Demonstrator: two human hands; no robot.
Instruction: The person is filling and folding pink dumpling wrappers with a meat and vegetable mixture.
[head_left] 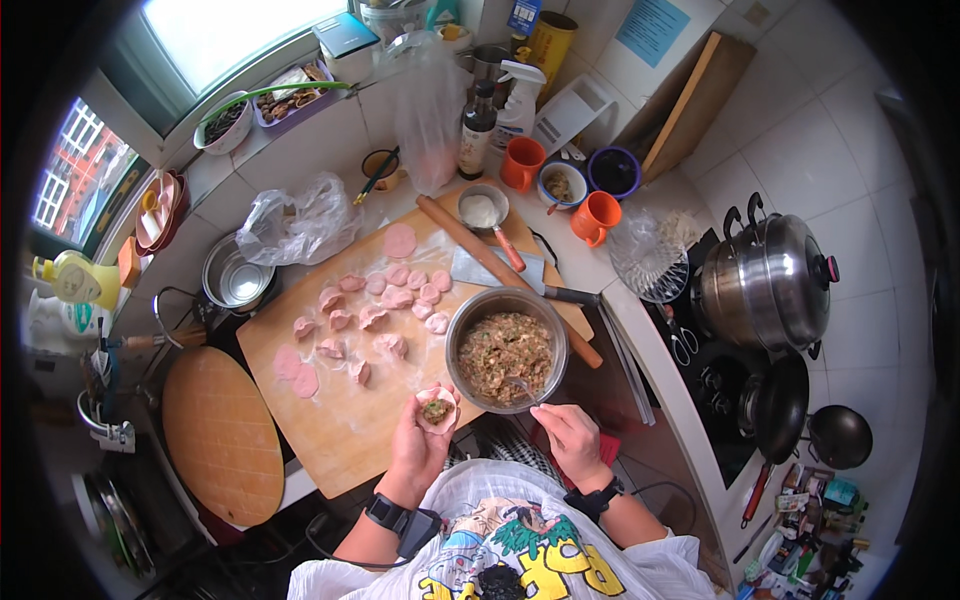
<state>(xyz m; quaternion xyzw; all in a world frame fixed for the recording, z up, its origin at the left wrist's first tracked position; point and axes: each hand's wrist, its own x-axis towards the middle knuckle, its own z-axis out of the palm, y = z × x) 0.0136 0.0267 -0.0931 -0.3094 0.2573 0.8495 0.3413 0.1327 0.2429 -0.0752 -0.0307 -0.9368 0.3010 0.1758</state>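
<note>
left hand [420,432] cupped; right hand [568,432] half-curled, lowered.

Shiny metal bowl [553,317]; matt wooden board [340,430]; smooth pink dough wrappers [372,316].

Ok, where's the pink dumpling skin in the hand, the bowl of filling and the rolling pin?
pink wrapper [436,409], head view, on its filled middle, cupped in the left hand [420,440].
metal bowl [455,335], head view, on its left rim.
rolling pin [470,243], head view, on its upper shaft.
</note>
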